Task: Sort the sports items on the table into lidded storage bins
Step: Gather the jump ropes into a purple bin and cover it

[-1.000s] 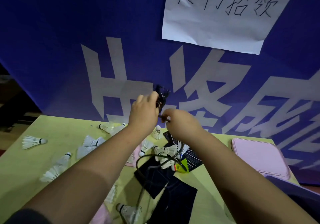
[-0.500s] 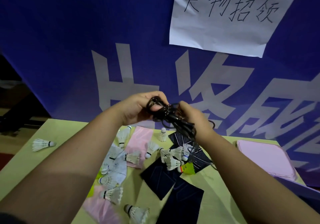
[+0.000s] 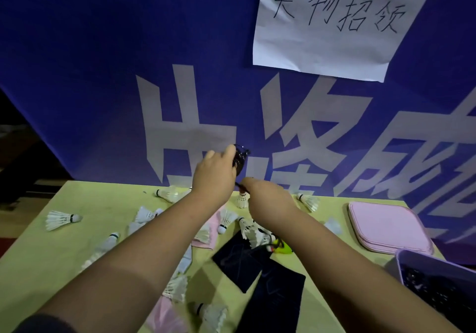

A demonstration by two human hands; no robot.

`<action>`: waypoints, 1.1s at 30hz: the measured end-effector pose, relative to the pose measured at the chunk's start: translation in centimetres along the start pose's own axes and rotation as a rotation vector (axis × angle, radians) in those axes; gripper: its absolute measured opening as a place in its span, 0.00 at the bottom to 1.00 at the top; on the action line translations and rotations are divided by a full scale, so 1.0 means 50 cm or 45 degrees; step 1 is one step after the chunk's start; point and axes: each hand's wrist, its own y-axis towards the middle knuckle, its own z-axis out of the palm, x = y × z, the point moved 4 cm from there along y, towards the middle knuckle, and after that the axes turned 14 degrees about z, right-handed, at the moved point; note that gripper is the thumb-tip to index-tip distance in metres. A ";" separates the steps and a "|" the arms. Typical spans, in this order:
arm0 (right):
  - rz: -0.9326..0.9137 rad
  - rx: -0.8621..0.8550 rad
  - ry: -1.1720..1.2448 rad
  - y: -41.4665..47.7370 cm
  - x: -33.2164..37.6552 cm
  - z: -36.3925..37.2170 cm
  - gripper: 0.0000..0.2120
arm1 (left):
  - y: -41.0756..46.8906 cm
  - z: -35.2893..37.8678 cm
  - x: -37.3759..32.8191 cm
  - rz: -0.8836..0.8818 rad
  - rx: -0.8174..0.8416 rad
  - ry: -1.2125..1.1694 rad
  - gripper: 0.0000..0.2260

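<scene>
The bundled black cord, up off the yellow-green worktop, is clenched in the grip of the left hand, one strand seemingly pinched just below by the right hand, the nearer to the purple plastic bin

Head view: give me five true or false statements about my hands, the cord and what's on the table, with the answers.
1. The left hand holds a black cord bundle above the table. True.
2. The right hand lies flat on the table. False: it is raised, pinching a strand of the cord just below the left hand.
3. White shuttlecocks lie scattered on the table. True.
4. The pink lid covers the bin. False: it lies flat on the table, and the bin is open.
5. A white paper hangs on the blue banner. True.
</scene>
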 end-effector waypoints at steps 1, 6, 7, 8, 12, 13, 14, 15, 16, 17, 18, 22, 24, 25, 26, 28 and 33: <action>0.010 -0.063 -0.139 0.001 -0.003 -0.004 0.14 | -0.002 0.006 0.002 0.073 0.082 0.126 0.08; -0.152 -0.349 -0.476 0.007 -0.009 -0.022 0.14 | -0.008 0.027 0.028 0.223 0.777 -0.138 0.03; -0.189 -0.370 -0.460 0.012 -0.017 -0.019 0.16 | -0.009 0.021 0.033 0.199 0.891 -0.408 0.05; -0.193 -0.388 -0.416 0.018 -0.027 -0.016 0.17 | -0.011 0.009 0.039 0.139 0.939 -0.697 0.06; -0.171 -0.445 -0.231 0.025 -0.022 -0.003 0.12 | -0.035 -0.041 0.053 -0.046 0.891 -1.609 0.07; -0.159 -0.385 -0.064 0.019 -0.013 0.002 0.08 | -0.042 -0.046 0.050 -0.074 0.862 -1.809 0.07; -0.107 -0.247 0.215 0.011 -0.002 0.001 0.06 | -0.048 -0.048 0.045 -0.116 0.790 -2.003 0.07; -0.032 -0.071 0.566 -0.002 0.013 -0.002 0.08 | -0.049 -0.049 0.043 -0.200 0.669 -2.175 0.07; 0.052 0.060 0.866 -0.011 0.026 0.005 0.09 | -0.048 -0.048 0.045 -0.334 0.505 -2.293 0.07; 0.130 0.080 0.949 -0.014 0.032 0.013 0.10 | -0.046 -0.040 0.050 -0.500 0.320 -2.359 0.09; 0.204 0.040 0.955 -0.008 0.031 0.021 0.09 | -0.043 -0.033 0.057 -0.644 0.132 -2.394 0.10; 0.416 0.288 1.230 -0.013 0.043 0.060 0.09 | -0.030 -0.005 0.083 -0.805 -0.319 -2.109 0.08; 0.442 0.514 1.317 -0.024 0.052 0.073 0.11 | -0.030 0.008 0.093 -0.803 -0.360 -1.791 0.07; 0.444 0.563 1.286 -0.027 0.052 0.077 0.14 | -0.030 0.013 0.099 -0.771 -0.340 -1.583 0.06; 0.437 0.558 1.198 -0.028 0.050 0.076 0.17 | -0.030 0.014 0.104 -0.713 -0.307 -1.322 0.03; 0.394 0.515 0.931 -0.025 0.048 0.067 0.19 | -0.033 0.019 0.120 -0.560 -0.223 -0.824 0.03; 0.195 0.077 0.298 -0.019 0.015 0.023 0.07 | -0.037 0.042 0.130 -0.034 0.240 -0.029 0.07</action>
